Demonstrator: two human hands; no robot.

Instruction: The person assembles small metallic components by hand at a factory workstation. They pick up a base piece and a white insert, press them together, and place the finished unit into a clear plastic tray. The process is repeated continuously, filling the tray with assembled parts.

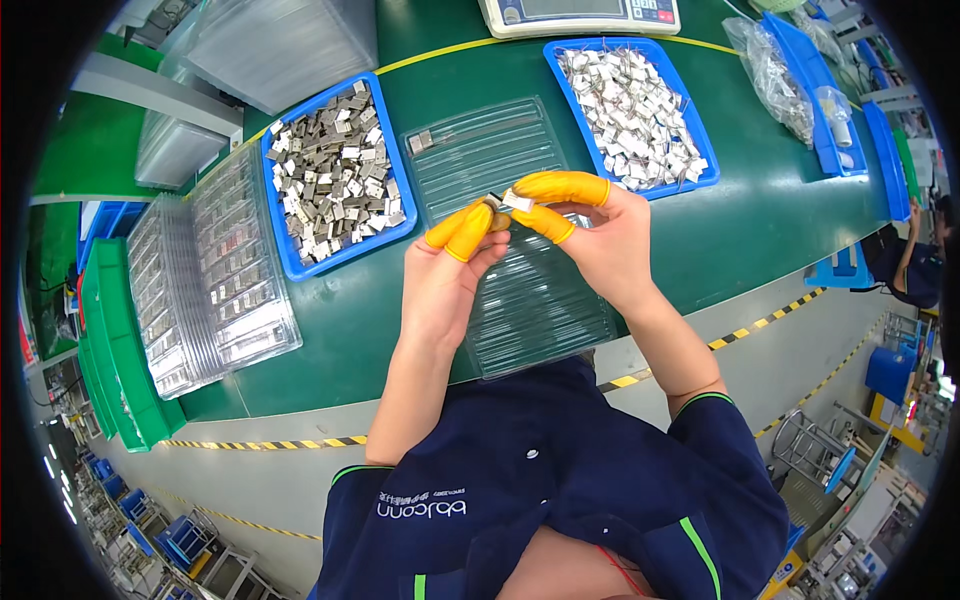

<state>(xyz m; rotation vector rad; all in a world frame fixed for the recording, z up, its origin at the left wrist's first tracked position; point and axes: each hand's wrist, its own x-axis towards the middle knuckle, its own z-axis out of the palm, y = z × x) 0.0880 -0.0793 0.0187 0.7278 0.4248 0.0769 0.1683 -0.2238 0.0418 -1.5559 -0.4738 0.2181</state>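
Over a clear ribbed plastic tray (485, 175), both my hands meet with yellow finger cots on the fingers. My right hand (610, 235) pinches a small white connector (517, 201) between thumb and finger. Against its left end, my left hand (450, 275) grips a small dark metal-looking piece (493, 199), mostly covered by the fingertips. The two parts are close together; whether they are joined I cannot tell. A few grey and white parts (420, 142) lie in the tray's far left corner.
Left of the tray stands a blue bin (408, 205) of metal-and-white parts; right of it, another blue bin (712, 165) holds white connectors with thin wires. Stacked filled clear trays (215, 280) and green bins (135, 375) sit farther left. A scale (580, 18) stands at the back.
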